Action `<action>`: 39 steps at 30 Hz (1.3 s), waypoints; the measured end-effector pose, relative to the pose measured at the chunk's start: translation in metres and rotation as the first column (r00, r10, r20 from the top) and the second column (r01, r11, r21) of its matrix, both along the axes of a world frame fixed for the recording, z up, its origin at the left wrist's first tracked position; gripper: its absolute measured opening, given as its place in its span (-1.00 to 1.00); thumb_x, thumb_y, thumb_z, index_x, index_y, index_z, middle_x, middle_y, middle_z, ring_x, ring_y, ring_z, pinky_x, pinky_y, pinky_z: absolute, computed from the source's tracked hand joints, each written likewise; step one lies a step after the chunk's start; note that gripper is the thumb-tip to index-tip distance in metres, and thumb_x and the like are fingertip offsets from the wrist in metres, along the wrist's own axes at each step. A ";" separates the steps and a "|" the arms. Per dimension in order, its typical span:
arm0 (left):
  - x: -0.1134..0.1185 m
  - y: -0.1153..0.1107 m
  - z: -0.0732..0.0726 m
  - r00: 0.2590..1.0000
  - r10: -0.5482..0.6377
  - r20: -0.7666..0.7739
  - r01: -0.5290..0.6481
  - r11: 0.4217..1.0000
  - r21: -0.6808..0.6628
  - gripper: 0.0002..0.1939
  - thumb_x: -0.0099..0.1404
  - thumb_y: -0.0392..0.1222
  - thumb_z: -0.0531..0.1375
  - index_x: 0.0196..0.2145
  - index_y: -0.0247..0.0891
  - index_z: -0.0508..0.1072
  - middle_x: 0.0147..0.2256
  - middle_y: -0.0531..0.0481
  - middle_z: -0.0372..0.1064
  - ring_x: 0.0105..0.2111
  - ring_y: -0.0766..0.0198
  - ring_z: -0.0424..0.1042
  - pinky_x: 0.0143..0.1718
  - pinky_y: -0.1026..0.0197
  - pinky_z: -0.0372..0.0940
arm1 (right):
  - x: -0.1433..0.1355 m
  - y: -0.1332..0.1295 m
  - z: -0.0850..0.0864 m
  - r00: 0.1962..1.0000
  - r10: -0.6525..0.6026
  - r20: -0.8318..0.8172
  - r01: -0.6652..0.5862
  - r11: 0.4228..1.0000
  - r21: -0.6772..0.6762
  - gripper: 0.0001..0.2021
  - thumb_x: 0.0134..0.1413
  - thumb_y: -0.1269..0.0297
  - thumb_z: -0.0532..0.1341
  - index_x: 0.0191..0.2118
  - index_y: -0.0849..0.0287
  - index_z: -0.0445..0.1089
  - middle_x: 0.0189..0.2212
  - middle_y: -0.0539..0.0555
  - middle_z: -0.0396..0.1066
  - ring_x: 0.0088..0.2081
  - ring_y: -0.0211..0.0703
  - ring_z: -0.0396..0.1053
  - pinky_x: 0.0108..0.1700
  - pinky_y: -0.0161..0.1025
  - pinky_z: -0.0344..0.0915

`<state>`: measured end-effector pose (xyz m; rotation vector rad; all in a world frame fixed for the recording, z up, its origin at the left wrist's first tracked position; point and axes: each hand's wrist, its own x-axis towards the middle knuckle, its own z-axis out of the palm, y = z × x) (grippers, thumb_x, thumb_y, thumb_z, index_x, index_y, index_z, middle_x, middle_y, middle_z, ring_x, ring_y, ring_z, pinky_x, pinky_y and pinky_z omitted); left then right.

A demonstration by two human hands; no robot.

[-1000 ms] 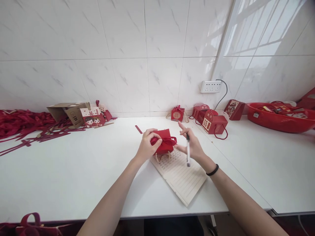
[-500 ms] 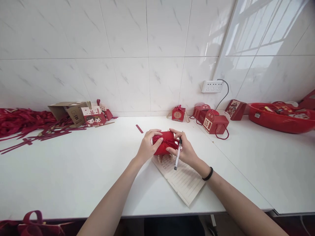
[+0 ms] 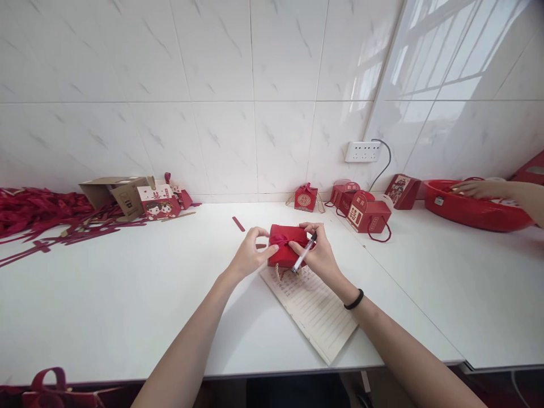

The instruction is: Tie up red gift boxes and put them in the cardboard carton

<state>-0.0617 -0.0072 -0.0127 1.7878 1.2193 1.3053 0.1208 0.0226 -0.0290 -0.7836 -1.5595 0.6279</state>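
A small red gift box point(image 3: 289, 259) with twisted cord handles is held over the top of a lined notebook point(image 3: 325, 317). A dark red ribbon bow point(image 3: 280, 240) is tied across its face. At the box's left edge is my left hand point(image 3: 249, 255), fingers curled and thumb on the ribbon, a ribbon end showing between them. My right hand point(image 3: 321, 255) grips the box's right side, its thumb on the bow's knot. A clear pen point(image 3: 302, 256) with a black tip is tucked in the right hand, slanting across the box.
Several red gift boxes point(image 3: 369, 214) stand along the wall, beside a red basin point(image 3: 471, 212) with another person's hand point(image 3: 482, 188) reaching in. Left lie a ribbon heap point(image 3: 38, 209) and an open cardboard box point(image 3: 113, 195). A short red strip point(image 3: 238, 224) lies behind my hands.
My left hand has drawn back to the box's left edge, and my right thumb has moved onto the knot. The pen tilts more. Another person's hand has appeared in the basin.
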 end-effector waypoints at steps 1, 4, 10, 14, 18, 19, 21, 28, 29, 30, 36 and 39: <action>-0.002 0.000 0.002 0.999 -0.013 -0.051 0.010 0.998 -0.054 -0.73 0.11 0.00 0.21 -0.37 -0.24 0.31 -0.26 -0.07 0.35 -0.18 0.15 0.38 -0.17 0.08 0.32 | 0.000 0.000 0.000 1.000 -0.009 0.000 0.009 1.000 -0.002 -0.65 -0.13 0.18 0.29 -0.30 0.09 0.09 -0.11 0.15 0.27 -0.04 -0.01 0.26 -0.09 -0.07 0.26; -0.007 -0.002 0.008 0.989 -0.090 -0.118 0.068 0.982 -0.175 -0.65 0.12 0.09 0.17 -0.53 -0.26 0.28 -0.47 0.00 0.33 -0.41 0.23 0.34 -0.33 0.14 0.28 | 0.000 0.000 0.000 1.000 -0.008 -0.005 0.008 1.000 -0.002 -0.65 -0.12 0.18 0.29 -0.30 0.09 0.09 -0.11 0.16 0.27 -0.04 0.00 0.26 -0.08 -0.06 0.25; -0.014 -0.004 0.012 0.973 -0.174 -0.150 0.130 0.954 -0.270 -0.62 0.08 0.12 0.19 -0.58 -0.26 0.30 -0.52 0.06 0.27 -0.45 0.28 0.26 -0.38 0.23 0.15 | -0.002 -0.001 -0.002 0.999 0.037 0.007 -0.037 0.999 0.018 -0.66 -0.10 0.19 0.27 -0.30 0.09 0.07 -0.10 0.16 0.26 -0.01 -0.01 0.26 -0.03 -0.06 0.23; -0.020 -0.004 0.014 0.958 -0.254 -0.134 0.203 0.930 -0.307 -0.66 0.09 0.07 0.20 -0.57 -0.26 0.27 -0.49 0.08 0.24 -0.40 0.28 0.25 -0.31 0.23 0.13 | -0.005 0.000 -0.002 0.999 0.050 0.010 -0.051 0.999 0.016 -0.67 -0.10 0.20 0.27 -0.29 0.09 0.07 -0.09 0.17 0.26 -0.01 -0.02 0.25 -0.03 -0.06 0.24; -0.027 -0.004 0.016 0.922 -0.360 -0.138 0.305 0.900 -0.312 -0.66 0.06 0.02 0.20 -0.61 -0.25 0.19 -0.49 0.10 0.13 -0.44 0.32 0.15 -0.36 0.25 0.07 | -0.006 0.001 -0.001 0.999 0.044 -0.008 -0.044 0.999 -0.027 -0.66 -0.12 0.19 0.28 -0.30 0.10 0.08 -0.08 0.17 0.25 -0.01 0.00 0.25 -0.06 -0.05 0.25; -0.028 -0.004 0.016 0.913 -0.385 -0.138 0.324 0.887 -0.329 -0.65 0.05 0.01 0.20 -0.62 -0.25 0.17 -0.49 0.09 0.12 -0.44 0.32 0.14 -0.37 0.25 0.06 | -0.006 0.002 -0.001 0.999 0.046 -0.013 -0.046 0.998 -0.037 -0.66 -0.13 0.19 0.28 -0.30 0.10 0.08 -0.07 0.17 0.25 -0.01 0.00 0.25 -0.07 -0.05 0.26; -0.031 -0.004 0.017 0.897 -0.425 -0.122 0.353 0.855 -0.380 -0.65 0.04 0.00 0.21 -0.62 -0.25 0.16 -0.48 0.09 0.09 -0.45 0.33 0.12 -0.38 0.25 0.05 | -0.006 0.002 -0.001 0.999 0.051 -0.018 -0.052 0.998 -0.045 -0.65 -0.14 0.19 0.28 -0.30 0.10 0.09 -0.07 0.18 0.25 -0.03 0.00 0.26 -0.10 -0.07 0.28; -0.045 -0.008 0.022 0.841 -0.541 -0.022 0.418 0.674 -0.609 -0.72 0.01 -0.04 0.24 -0.61 -0.23 0.25 -0.45 0.01 0.29 -0.37 0.24 0.29 -0.28 0.19 0.18 | -0.005 0.001 0.000 0.998 0.067 0.002 -0.067 0.997 -0.038 -0.66 -0.13 0.20 0.28 -0.29 0.09 0.09 -0.08 0.17 0.26 -0.01 0.01 0.25 -0.17 -0.11 0.29; -0.047 -0.008 0.023 0.837 -0.547 -0.016 0.417 0.656 -0.629 -0.75 0.01 -0.05 0.24 -0.59 -0.23 0.29 -0.40 -0.02 0.34 -0.31 0.20 0.32 -0.23 0.17 0.20 | -0.004 0.001 -0.001 0.998 0.068 0.006 -0.068 0.997 -0.038 -0.67 -0.13 0.20 0.28 -0.29 0.09 0.09 -0.07 0.17 0.26 0.00 0.01 0.25 -0.17 -0.11 0.29; -0.049 -0.009 0.024 0.840 -0.542 -0.018 0.408 0.654 -0.637 -0.78 0.00 -0.05 0.24 -0.56 -0.23 0.33 -0.35 -0.04 0.37 -0.27 0.18 0.33 -0.20 0.16 0.21 | -0.004 0.002 -0.001 0.998 0.067 0.008 -0.067 0.997 -0.038 -0.67 -0.12 0.20 0.27 -0.29 0.09 0.09 -0.07 0.17 0.26 0.00 0.01 0.24 -0.17 -0.11 0.29; -0.034 -0.004 0.018 0.977 -0.211 0.042 0.214 0.938 -0.274 -0.71 0.10 0.03 0.18 -0.30 -0.21 0.38 -0.21 -0.07 0.34 -0.15 0.15 0.35 -0.17 0.12 0.29 | -0.003 0.003 -0.002 0.998 0.062 0.025 -0.062 0.998 -0.005 -0.67 -0.11 0.20 0.28 -0.29 0.09 0.09 -0.09 0.17 0.27 -0.01 0.01 0.26 -0.14 -0.09 0.29; -0.018 -0.004 0.011 0.989 -0.142 0.052 0.143 0.989 -0.023 -0.74 0.11 -0.07 0.19 -0.24 -0.21 0.35 -0.18 -0.08 0.31 -0.13 0.16 0.34 -0.15 0.11 0.30 | -0.001 0.001 -0.003 0.996 0.078 0.035 -0.078 0.997 0.014 -0.68 -0.08 0.21 0.27 -0.28 0.09 0.10 -0.07 0.17 0.26 0.00 0.00 0.25 -0.11 -0.08 0.28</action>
